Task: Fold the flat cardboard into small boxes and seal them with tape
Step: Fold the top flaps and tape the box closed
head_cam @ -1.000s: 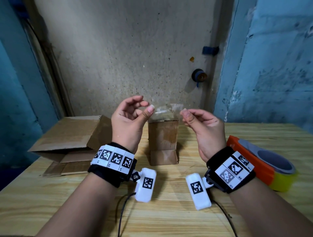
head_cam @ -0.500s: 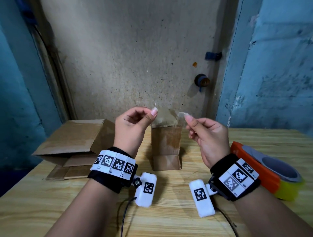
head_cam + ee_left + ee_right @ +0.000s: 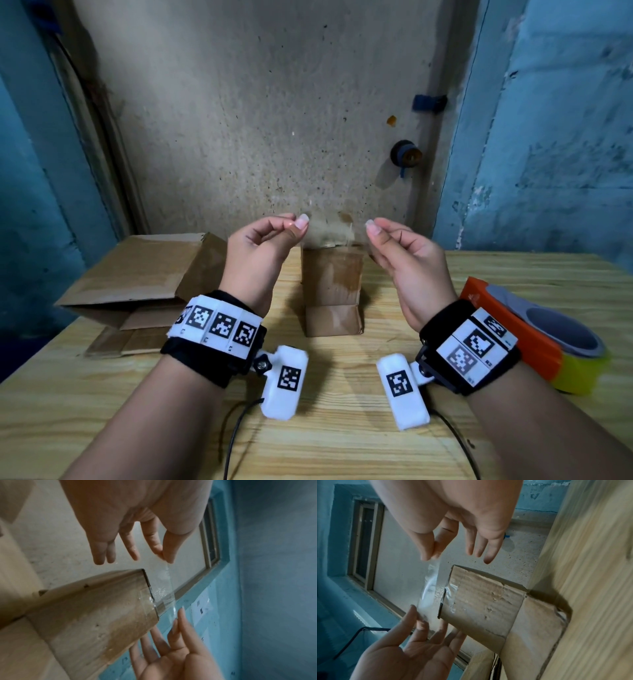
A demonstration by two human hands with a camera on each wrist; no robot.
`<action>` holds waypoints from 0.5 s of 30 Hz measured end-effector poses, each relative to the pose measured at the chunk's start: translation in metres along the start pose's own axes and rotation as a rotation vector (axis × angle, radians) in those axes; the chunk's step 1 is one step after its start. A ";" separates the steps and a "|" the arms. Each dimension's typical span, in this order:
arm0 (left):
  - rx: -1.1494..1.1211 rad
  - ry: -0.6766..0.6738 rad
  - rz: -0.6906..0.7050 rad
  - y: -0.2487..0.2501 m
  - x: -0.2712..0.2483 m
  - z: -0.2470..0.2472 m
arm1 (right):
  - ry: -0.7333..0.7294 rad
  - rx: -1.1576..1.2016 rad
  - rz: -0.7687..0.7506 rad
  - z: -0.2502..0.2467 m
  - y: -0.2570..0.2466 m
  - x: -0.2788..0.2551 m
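A small brown cardboard box (image 3: pixel 331 287) stands upright on the wooden table (image 3: pixel 342 445), with clear tape stuck over its top edge (image 3: pixel 452 595). Above its top I hold a short strip of clear tape (image 3: pixel 334 228) stretched level between both hands. My left hand (image 3: pixel 298 224) pinches the strip's left end between thumb and forefinger, and my right hand (image 3: pixel 371 229) pinches the right end. The wrist views show the strip (image 3: pixel 167 585) (image 3: pixel 430 588) close beside the box's top edge (image 3: pixel 149 588). Whether it touches the box I cannot tell.
A larger open cardboard box (image 3: pixel 137 274) lies on its side at the table's left, on flat cardboard. An orange tape dispenser with a yellow roll (image 3: pixel 534 339) sits at the right edge. A wall stands just behind the table, and cables trail from my wrists.
Both hands still pinch the tape strip at about the same spread. My left fingers have curled in tighter. The strip hovers at much the same height over the box top.
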State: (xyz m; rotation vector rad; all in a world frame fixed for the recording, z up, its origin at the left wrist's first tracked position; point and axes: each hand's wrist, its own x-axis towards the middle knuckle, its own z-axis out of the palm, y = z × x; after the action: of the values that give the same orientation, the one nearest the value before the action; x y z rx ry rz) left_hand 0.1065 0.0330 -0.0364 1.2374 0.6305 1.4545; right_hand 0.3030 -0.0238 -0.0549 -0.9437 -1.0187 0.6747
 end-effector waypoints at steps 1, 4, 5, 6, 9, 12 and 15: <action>-0.038 -0.016 -0.074 -0.001 0.002 -0.001 | -0.015 0.012 0.033 0.000 0.000 -0.001; -0.124 -0.077 -0.207 0.000 0.008 -0.002 | -0.052 0.045 0.110 0.004 -0.003 -0.004; -0.139 -0.080 -0.226 0.001 0.009 -0.002 | -0.052 0.053 0.113 0.005 -0.004 -0.005; -0.144 -0.081 -0.235 0.001 0.010 -0.001 | -0.045 0.066 0.110 0.006 -0.005 -0.006; -0.079 -0.082 -0.207 -0.004 0.007 0.000 | -0.031 0.098 0.136 0.005 -0.007 -0.006; -0.017 -0.050 -0.178 -0.008 0.004 0.000 | -0.046 0.080 0.176 0.003 -0.011 -0.007; -0.033 -0.060 -0.180 -0.007 0.002 -0.002 | -0.035 0.055 0.175 0.003 -0.012 -0.008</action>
State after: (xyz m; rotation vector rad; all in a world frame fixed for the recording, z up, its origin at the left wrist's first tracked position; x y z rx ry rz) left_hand 0.1078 0.0373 -0.0422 1.1634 0.6572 1.2694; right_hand 0.2975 -0.0346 -0.0467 -0.9836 -0.9509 0.8635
